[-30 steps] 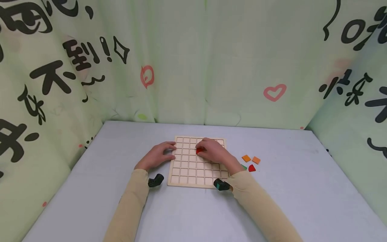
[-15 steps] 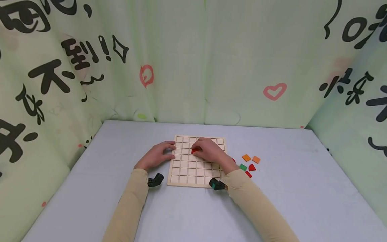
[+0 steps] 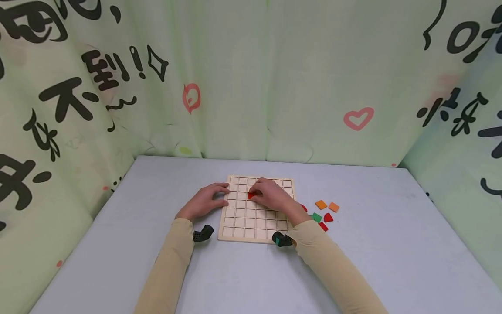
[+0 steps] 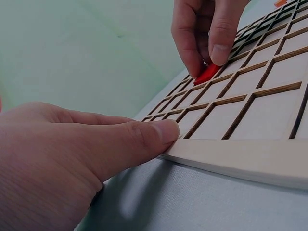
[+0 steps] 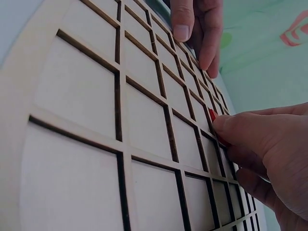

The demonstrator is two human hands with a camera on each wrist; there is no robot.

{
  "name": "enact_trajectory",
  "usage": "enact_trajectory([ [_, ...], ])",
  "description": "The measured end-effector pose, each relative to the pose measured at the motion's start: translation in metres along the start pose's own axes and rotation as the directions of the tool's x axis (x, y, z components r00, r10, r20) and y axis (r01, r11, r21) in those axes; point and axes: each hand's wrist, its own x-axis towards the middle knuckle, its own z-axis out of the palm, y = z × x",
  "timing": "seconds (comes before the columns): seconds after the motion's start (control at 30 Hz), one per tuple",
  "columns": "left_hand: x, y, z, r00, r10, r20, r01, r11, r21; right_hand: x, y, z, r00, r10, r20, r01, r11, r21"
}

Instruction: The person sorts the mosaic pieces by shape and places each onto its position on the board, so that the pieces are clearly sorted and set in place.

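Observation:
A pale wooden board with a grid of square cells (image 3: 249,223) lies flat on the table. My right hand (image 3: 273,195) is over its upper middle, pinching a red piece (image 3: 250,196) between thumb and fingers. In the left wrist view the red piece (image 4: 207,74) touches the grid under the right fingertips. My left hand (image 3: 202,202) rests at the board's left edge, thumb and fingers loosely extended; in the left wrist view its thumb lies on the wooden rim (image 4: 231,154).
Right of the board lie two orange pieces (image 3: 320,204), a green piece (image 3: 317,217) and several red pieces (image 3: 328,217), one partly behind the right wrist. A printed curtain (image 3: 306,87) stands around the white table (image 3: 235,279) at the back and sides.
My right hand has moved a little left across the board with the red piece, then stayed nearly still. Pieces behind the right forearm have come into sight. My left hand has not moved.

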Motion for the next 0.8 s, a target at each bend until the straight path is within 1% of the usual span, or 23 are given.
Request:
enact_trajectory([
  [0.17, -0.0002, 0.0002, -0.0001, 1.000, -0.003, -0.003, 0.003, 1.000, 0.009, 0.0007, 0.0015, 0.0016, 1.000, -0.007, -0.002, 0.007, 1.000, 0.009],
  [0.43, -0.0008, 0.0000, 0.0003, 1.000, 0.000, -0.005, 0.000, 1.000, -0.008, 0.0021, 0.0024, 0.0039, 1.000, 0.005, 0.006, -0.005, 1.000, 0.020],
  [0.67, -0.0006, 0.0002, 0.0002, 1.000, -0.001, -0.005, 0.001, 1.000, -0.001, 0.0011, 0.0017, 0.0033, 1.000, 0.011, -0.021, -0.010, 1.000, 0.023],
  [0.8, -0.0007, 0.0001, -0.0001, 1.000, 0.001, -0.005, -0.001, 1.000, -0.004, 0.0016, 0.0027, 0.0047, 1.000, 0.018, -0.022, -0.017, 0.999, 0.036],
])
